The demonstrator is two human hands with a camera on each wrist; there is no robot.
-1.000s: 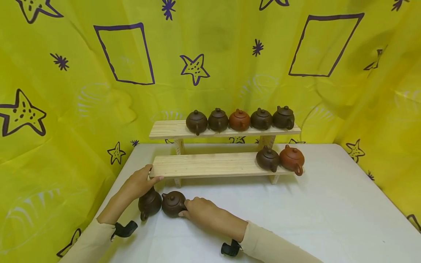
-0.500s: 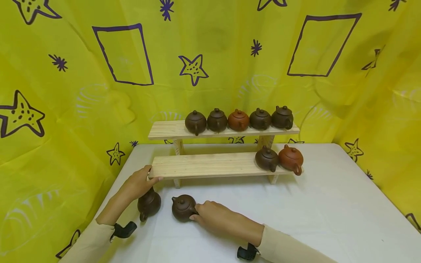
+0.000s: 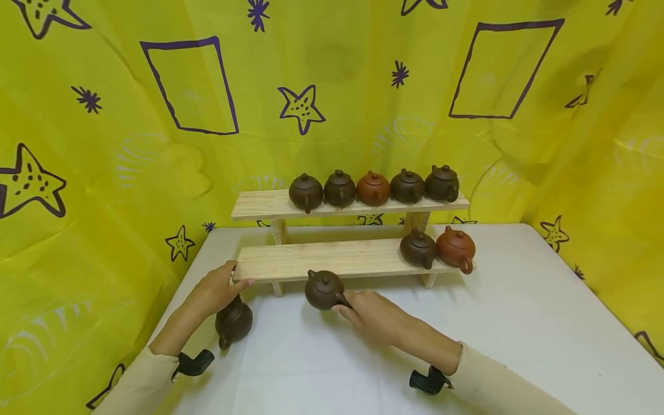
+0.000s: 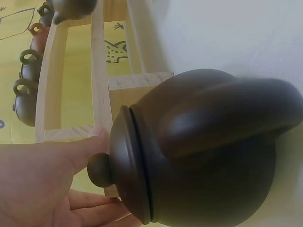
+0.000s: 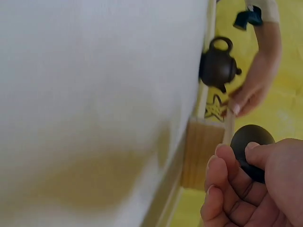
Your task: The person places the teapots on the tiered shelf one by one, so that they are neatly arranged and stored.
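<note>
My right hand (image 3: pixel 376 314) pinches the handle of a dark brown teapot (image 3: pixel 323 290), held up just before the front edge of the lower shelf board (image 3: pixel 290 259). Its spout points away toward the shelf. At that board's left end my left hand (image 3: pixel 212 295) grips the wood, thumb on the front edge. Another dark brown teapot (image 3: pixel 234 323) stands on the table below the left hand; in the left wrist view this teapot (image 4: pixel 213 165) looms close, lid knob near the thumb. In the right wrist view the thumb presses the handle of the held teapot (image 5: pixel 251 135).
A dark brown teapot (image 3: pixel 418 248) and a reddish one (image 3: pixel 456 248) stand at the lower board's right end. Several teapots line the upper board (image 3: pixel 259 206), a reddish one (image 3: pixel 373 189) among them. White cloth (image 3: pixel 498 334) covers the table; a yellow patterned curtain (image 3: pixel 353 127) hangs behind.
My right hand has drawn its teapot right, away from the other teapot on the table, then raised it up to the lower board's front edge. The left hand stays on the board's end.
</note>
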